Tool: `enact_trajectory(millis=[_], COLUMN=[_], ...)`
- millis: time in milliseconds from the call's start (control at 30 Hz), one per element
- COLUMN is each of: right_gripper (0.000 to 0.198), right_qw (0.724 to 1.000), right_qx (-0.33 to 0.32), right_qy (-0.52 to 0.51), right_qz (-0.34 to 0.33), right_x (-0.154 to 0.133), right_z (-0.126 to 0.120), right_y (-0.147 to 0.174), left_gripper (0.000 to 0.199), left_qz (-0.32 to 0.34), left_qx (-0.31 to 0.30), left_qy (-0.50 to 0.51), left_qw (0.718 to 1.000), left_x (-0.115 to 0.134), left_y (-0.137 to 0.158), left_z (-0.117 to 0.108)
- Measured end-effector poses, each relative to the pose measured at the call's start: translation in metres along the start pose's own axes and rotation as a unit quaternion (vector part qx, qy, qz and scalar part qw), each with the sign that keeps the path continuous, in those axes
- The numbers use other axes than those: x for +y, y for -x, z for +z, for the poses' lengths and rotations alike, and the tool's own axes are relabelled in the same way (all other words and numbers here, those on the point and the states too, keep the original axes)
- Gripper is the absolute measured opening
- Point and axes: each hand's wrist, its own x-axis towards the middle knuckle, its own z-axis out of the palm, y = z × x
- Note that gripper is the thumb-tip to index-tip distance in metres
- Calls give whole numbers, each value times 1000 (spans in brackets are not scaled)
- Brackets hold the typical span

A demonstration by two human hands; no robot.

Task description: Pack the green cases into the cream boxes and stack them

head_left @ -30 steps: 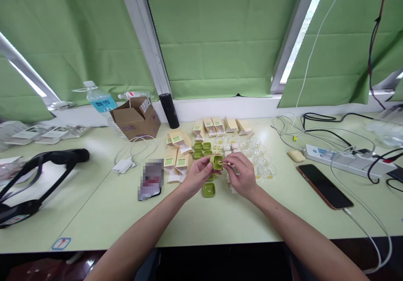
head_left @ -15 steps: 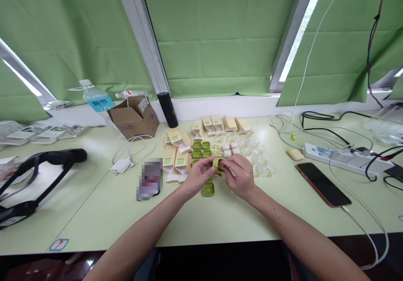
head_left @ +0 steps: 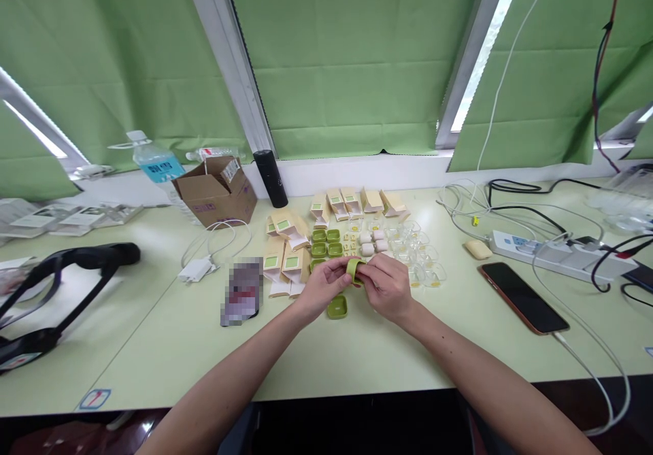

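My left hand point(head_left: 321, 288) pinches a small olive-green square box point(head_left: 352, 268), tilted up so its side faces me. The fingers of my right hand point(head_left: 388, 288) are closed at the box's right side and reach into its opening; whether they grip a smaller part inside is hidden. Just below my hands another green box point(head_left: 337, 307) lies open side up on the table. Beyond them stand several more green boxes point(head_left: 333, 249), small yellowish pieces point(head_left: 347, 245), white rounded blocks point(head_left: 366, 237) and clear plastic shells point(head_left: 427, 254).
Cream paper cartons point(head_left: 292, 266) lie left of and behind the parts. Farther left are a phone point(head_left: 241, 292), a white charger point(head_left: 196, 269), a cardboard box point(head_left: 217, 193) and a black cylinder point(head_left: 271, 179). A power strip point(head_left: 548, 256) and another phone point(head_left: 523, 298) lie right.
The green box has turned slightly in my hands, and the right fingers sit a little deeper at its opening. Both arms are nearly still.
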Motion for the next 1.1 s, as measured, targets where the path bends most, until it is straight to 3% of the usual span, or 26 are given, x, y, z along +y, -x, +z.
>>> enact_trajectory(millis=[233, 400, 500, 667, 867, 1100], right_gripper=[25, 39, 54, 42, 41, 45], right_qw=[999, 999, 999, 996, 993, 994], right_qx=[-8, 15, -15, -46, -47, -61], right_qy=[-48, -44, -40, -64, -79, -74], right_qz=[-3, -4, 9, 44, 77, 43], right_x=[11, 13, 10, 9, 12, 10], right_z=[-1, -5, -4, 1, 1, 1], right_y=[1, 0, 0, 1, 2, 3], left_gripper=[58, 53, 55, 63, 27, 22], left_qz=[36, 92, 85, 94, 133, 144], left_qx=[97, 156, 160, 151, 161, 153], left_qy=[-40, -67, -87, -92, -164, -203], left_qw=[994, 981, 980, 980, 964, 956], left_x=[4, 4, 1, 0, 3, 5], left_y=[1, -2, -2, 2, 3, 1], left_z=[0, -2, 2, 9, 5, 5])
